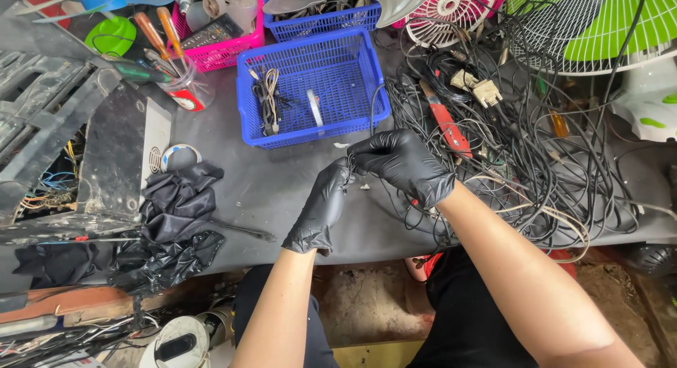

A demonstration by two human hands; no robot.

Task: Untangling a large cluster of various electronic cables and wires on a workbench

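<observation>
Near the counter's (282, 198) front edge, the gloved left hand (321, 209) and right hand (403, 163) both pinch one thin black cable (371, 110), two coils already in the blue basket (352, 71), a large cable tangle (508, 149) remaining at right.

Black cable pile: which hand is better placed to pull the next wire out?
Right, probably. The right hand sits at the edge of the black cable pile; the left hand is farther over bare table.
</observation>
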